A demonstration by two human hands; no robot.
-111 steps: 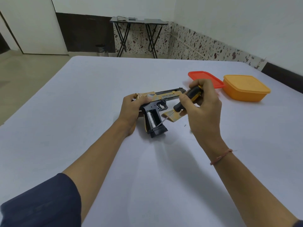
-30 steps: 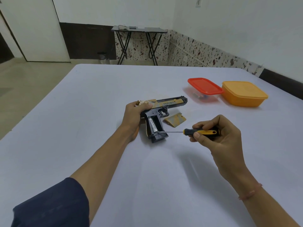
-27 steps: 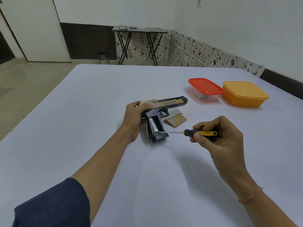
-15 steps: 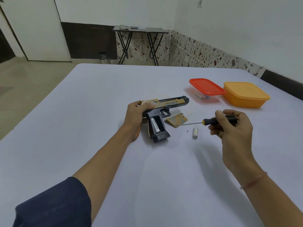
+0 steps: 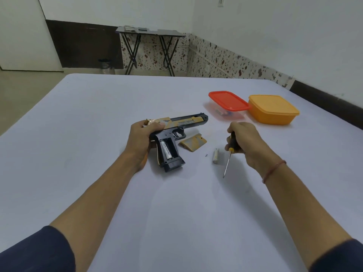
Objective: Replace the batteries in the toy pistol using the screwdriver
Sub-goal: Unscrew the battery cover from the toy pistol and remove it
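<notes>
Hands: right hand (image 5: 245,141), centre right, curls round the black-and-yellow handle of the screwdriver (image 5: 227,163); left hand (image 5: 140,142) grips the toy pistol (image 5: 186,122) at its rear.
Toy pistol: mid-frame, on its side on the table (image 5: 78,144); black plastic body, gold slide, print too blurred to read.
Handle bay: open, silver battery (image 5: 167,151) inside, lettering illegible.
On cloth: loose battery (image 5: 215,157) just left of the thin metal shaft; tiny screw (image 5: 206,154); curved gold cover (image 5: 193,143).
Upper right: red-lidded clear tub (image 5: 227,102) beside orange tub (image 5: 273,110).

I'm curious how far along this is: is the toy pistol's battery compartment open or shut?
Open. The cover lies on the table beside the toy pistol, and one battery shows in the bare compartment.
</notes>
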